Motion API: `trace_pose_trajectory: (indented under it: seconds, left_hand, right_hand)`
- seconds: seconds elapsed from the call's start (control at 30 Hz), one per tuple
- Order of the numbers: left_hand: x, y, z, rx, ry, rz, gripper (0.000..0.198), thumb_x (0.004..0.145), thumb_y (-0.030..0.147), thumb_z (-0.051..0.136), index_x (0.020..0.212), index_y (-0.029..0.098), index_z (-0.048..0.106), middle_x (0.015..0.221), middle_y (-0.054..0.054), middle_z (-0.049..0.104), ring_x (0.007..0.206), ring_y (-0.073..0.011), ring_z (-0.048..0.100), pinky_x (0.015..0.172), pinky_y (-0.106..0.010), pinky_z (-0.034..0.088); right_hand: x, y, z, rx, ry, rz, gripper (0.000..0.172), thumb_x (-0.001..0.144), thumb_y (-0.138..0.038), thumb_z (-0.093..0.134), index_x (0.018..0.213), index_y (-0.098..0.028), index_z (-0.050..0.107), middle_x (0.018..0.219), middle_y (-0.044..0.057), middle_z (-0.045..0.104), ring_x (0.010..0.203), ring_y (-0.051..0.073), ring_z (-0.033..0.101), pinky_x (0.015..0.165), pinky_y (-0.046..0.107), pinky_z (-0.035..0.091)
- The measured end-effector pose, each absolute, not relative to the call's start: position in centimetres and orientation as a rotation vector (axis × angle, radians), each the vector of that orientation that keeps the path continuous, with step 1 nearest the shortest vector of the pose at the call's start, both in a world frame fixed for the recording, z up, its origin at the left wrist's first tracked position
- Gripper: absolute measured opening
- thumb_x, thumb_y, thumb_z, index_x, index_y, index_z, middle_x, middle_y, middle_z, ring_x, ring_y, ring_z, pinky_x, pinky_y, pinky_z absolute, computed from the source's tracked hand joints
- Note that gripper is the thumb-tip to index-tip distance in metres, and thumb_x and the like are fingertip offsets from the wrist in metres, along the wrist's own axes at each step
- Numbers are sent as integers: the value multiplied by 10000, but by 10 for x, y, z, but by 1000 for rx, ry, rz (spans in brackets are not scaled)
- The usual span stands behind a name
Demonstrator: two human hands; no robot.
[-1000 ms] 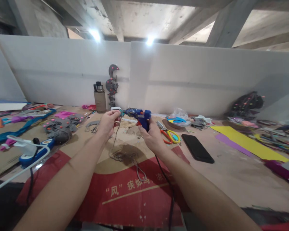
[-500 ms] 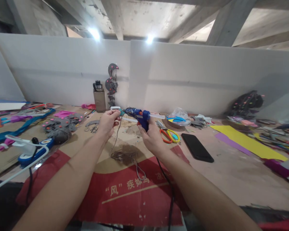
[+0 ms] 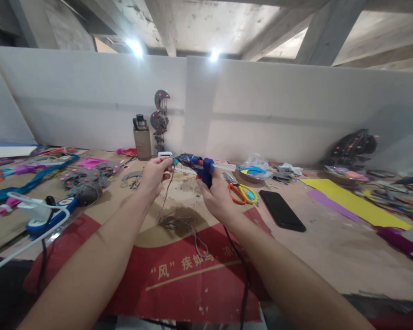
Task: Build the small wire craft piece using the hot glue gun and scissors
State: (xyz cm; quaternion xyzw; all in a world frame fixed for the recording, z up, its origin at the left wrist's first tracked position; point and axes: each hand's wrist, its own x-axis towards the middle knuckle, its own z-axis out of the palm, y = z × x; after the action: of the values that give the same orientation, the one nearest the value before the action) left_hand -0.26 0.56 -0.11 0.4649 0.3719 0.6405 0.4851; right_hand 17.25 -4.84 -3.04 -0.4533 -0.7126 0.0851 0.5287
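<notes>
My right hand (image 3: 217,195) is wrapped round the handle of a blue hot glue gun (image 3: 202,170), its nozzle pointing left. A clear glue stick (image 3: 225,167) juts from the gun's back end. Between the fingertips of my left hand (image 3: 155,174) is a small teal piece (image 3: 174,160), right at the nozzle; its exact kind is too small to make out. Grey yarn (image 3: 165,195) hangs from beside that piece down to a loose tangle of yarn (image 3: 179,222) on the red and tan cardboard (image 3: 192,293).
Scissors (image 3: 242,194) and a black phone (image 3: 282,211) lie right of my hands. A bottle (image 3: 142,140) stands by the white partition (image 3: 261,101). At left are a power strip (image 3: 51,217) and grey pieces with pink dots (image 3: 86,178). Yellow paper (image 3: 354,201) lies far right.
</notes>
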Motion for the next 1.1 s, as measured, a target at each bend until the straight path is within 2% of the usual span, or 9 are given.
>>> trace_pose_trajectory:
  seconds: [0.27,0.43,0.8,1.1]
  left_hand:
    - [-2,3,2,1126,903,1554,261,543,296,748,683,142,591,594,19,518,484,-54,434,393,-164,254]
    - [-2,3,1,1136,909,1543,240,555,296,738,674,144,595,574,17,512,478,-57,430,396,-171,253]
    - [-3,4,1,1132,904,1547,252,548,297,746,684,142,602,582,16,521,481,-57,431,399,-173,255]
    - [-3,4,2,1125,891,1549,242,550,285,746,677,142,598,573,19,509,480,-58,432,393,-169,252]
  right_hand:
    - [172,-52,-28,-1120,-1691,224,414,849,-292,483,1242,-163,468,1070,151,627,948,278,592,842,429,444]
    - [172,-52,-28,-1084,-1708,236,444,853,-284,478,1281,-171,444,1107,152,614,1013,284,580,866,425,439]
    - [171,-51,-28,-1087,-1683,220,477,845,-275,489,1308,-173,431,1121,149,620,1023,282,584,888,426,440]
    - [171,-52,-29,-1093,-1686,220,436,848,-279,483,1271,-175,453,1105,150,623,989,275,590,880,434,440]
